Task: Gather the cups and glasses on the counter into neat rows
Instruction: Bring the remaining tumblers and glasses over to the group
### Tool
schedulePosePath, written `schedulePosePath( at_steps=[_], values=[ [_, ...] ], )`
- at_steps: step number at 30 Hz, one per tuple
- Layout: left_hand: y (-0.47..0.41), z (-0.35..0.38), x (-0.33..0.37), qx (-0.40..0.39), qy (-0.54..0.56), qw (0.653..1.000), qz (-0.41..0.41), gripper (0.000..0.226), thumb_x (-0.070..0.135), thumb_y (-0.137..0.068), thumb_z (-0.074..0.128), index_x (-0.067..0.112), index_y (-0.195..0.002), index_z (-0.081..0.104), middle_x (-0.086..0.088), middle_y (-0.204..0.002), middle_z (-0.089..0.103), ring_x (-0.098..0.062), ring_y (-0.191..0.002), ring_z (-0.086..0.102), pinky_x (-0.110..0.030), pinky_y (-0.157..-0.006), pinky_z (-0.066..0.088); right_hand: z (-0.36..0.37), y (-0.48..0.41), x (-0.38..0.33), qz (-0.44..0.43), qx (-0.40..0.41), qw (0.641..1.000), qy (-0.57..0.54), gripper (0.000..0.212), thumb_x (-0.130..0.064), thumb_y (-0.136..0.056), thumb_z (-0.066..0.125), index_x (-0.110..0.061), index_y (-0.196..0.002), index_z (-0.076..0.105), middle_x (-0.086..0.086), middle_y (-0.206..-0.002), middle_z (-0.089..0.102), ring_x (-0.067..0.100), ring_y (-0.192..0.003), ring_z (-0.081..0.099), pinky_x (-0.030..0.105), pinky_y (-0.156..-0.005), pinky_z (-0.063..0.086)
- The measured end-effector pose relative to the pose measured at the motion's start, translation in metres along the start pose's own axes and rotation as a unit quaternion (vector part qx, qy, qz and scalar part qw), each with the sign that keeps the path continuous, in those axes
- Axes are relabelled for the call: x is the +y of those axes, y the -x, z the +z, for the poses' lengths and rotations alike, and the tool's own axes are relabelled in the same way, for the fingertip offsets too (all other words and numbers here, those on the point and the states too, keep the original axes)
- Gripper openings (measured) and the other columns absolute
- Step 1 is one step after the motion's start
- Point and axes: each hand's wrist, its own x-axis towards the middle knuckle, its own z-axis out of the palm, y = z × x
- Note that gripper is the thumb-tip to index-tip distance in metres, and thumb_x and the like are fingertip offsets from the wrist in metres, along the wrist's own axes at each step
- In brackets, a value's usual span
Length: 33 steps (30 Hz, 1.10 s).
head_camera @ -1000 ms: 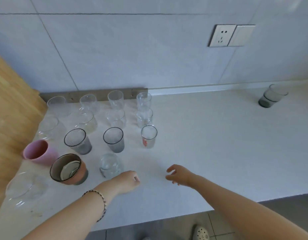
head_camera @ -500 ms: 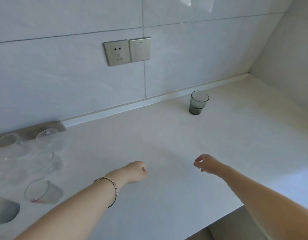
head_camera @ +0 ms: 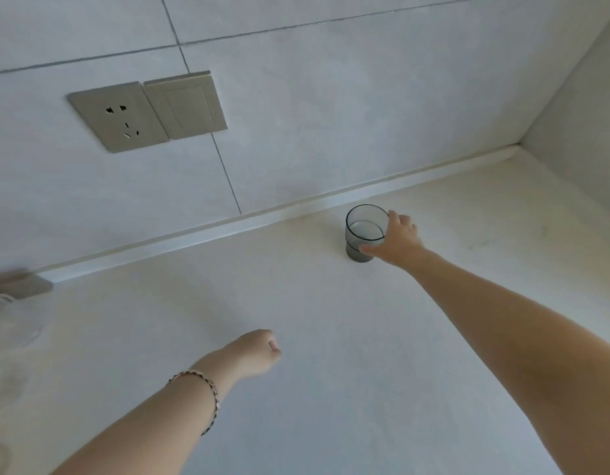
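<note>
A smoky grey glass [head_camera: 363, 231] stands upright on the white counter [head_camera: 331, 337] near the back wall, right of centre. My right hand [head_camera: 398, 240] reaches far forward and wraps its right side, thumb across the lower front and fingers behind the rim. My left hand [head_camera: 255, 353], with a beaded bracelet on the wrist, hangs over the middle of the counter in a loose fist, holding nothing. The rows of other glasses are out of view to the left, except for a blurred clear glass [head_camera: 0, 299] at the left edge.
A metal socket plate [head_camera: 120, 116] and a switch [head_camera: 187, 106] sit on the tiled back wall. A metal strip [head_camera: 26, 284] lies at the wall's foot on the left. A side wall [head_camera: 577, 108] closes the counter at the far right corner.
The view has swung right, away from the rows of glasses. My right hand has stretched forward from mid-counter and closed around the grey glass. My left hand stays in a fist.
</note>
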Motion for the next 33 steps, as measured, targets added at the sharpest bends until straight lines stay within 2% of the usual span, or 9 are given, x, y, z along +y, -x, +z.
schedulePosePath(
  at_steps=[2,4,9,13,16,20,25,33],
  values=[
    [-0.008,-0.004,-0.001,0.012,0.019,1.0,-0.012,0.01,0.025,-0.091,0.039,0.024,-0.092,0.05,0.01,-0.082,0.052,-0.014,-0.082,0.054,-0.026,-0.074,0.042,0.003,-0.021,-0.012,-0.011,-0.008,0.999,0.041,0.114,-0.047,-0.072,0.075,-0.01,-0.15,0.001,0.01,-0.154,0.016,0.029,-0.141,0.022,0.043,-0.111,0.028],
    [-0.012,-0.005,-0.003,0.019,0.033,0.999,-0.018,0.01,0.026,-0.092,0.04,0.025,-0.092,0.05,0.007,-0.09,0.054,-0.013,-0.084,0.054,-0.025,-0.075,0.042,0.012,-0.034,-0.018,-0.008,-0.026,0.998,0.058,0.122,-0.052,-0.069,0.075,-0.008,-0.15,-0.005,0.008,-0.156,0.011,0.029,-0.142,0.019,0.044,-0.112,0.027],
    [-0.013,0.0,-0.02,0.021,0.048,0.998,-0.035,0.008,0.025,-0.091,0.042,0.025,-0.092,0.05,0.003,-0.098,0.054,-0.014,-0.088,0.054,-0.023,-0.077,0.041,0.029,-0.047,-0.013,-0.012,0.037,0.998,0.052,0.106,-0.05,-0.076,0.069,-0.01,-0.149,0.005,0.007,-0.152,0.019,0.033,-0.133,0.03,0.042,-0.105,0.036],
    [-0.002,0.006,-0.04,0.025,0.084,0.995,-0.056,0.01,0.025,-0.091,0.042,0.025,-0.093,0.052,0.003,-0.092,0.053,-0.005,-0.064,0.049,-0.019,-0.056,0.039,0.026,-0.048,-0.01,-0.027,0.033,0.999,0.019,0.101,-0.041,-0.074,0.074,-0.01,-0.148,0.013,0.009,-0.148,0.025,0.033,-0.131,0.034,0.041,-0.104,0.038],
    [0.008,0.009,-0.063,0.032,0.097,0.992,-0.074,0.01,0.027,-0.091,0.042,0.026,-0.092,0.052,0.004,-0.088,0.055,-0.002,-0.061,0.048,-0.019,-0.054,0.038,0.025,-0.037,-0.013,-0.022,0.024,0.999,0.025,0.102,-0.039,-0.071,0.077,-0.011,-0.147,0.017,0.009,-0.146,0.028,0.032,-0.13,0.038,0.042,-0.101,0.041],
    [0.027,0.007,-0.1,0.044,0.117,0.988,-0.096,0.011,0.026,-0.09,0.043,0.029,-0.084,0.052,0.007,-0.081,0.056,-0.005,-0.065,0.05,-0.022,-0.057,0.039,0.037,0.001,-0.025,-0.088,-0.008,0.993,0.084,0.104,-0.038,-0.068,0.079,-0.015,-0.148,0.016,0.004,-0.147,0.028,0.029,-0.132,0.037,0.038,-0.102,0.04],
    [0.061,0.01,-0.158,0.066,0.149,0.98,-0.112,0.02,0.024,-0.089,0.044,0.031,-0.071,0.048,0.01,-0.078,0.057,-0.015,-0.082,0.058,-0.023,-0.074,0.043,0.068,0.073,-0.066,-0.172,-0.079,0.975,0.115,0.104,-0.042,-0.067,0.077,-0.02,-0.149,0.018,-0.002,-0.148,0.027,0.024,-0.133,0.039,0.034,-0.104,0.039],
    [0.142,0.033,-0.282,0.07,0.174,0.977,-0.104,0.019,0.024,-0.089,0.044,0.032,-0.072,0.048,0.008,-0.079,0.056,-0.014,-0.08,0.058,-0.024,-0.075,0.044,0.153,0.223,-0.162,-0.271,-0.139,0.942,0.144,0.105,-0.046,-0.067,0.076,-0.023,-0.149,0.015,-0.005,-0.149,0.026,0.02,-0.132,0.04,0.031,-0.105,0.039]
  ],
)
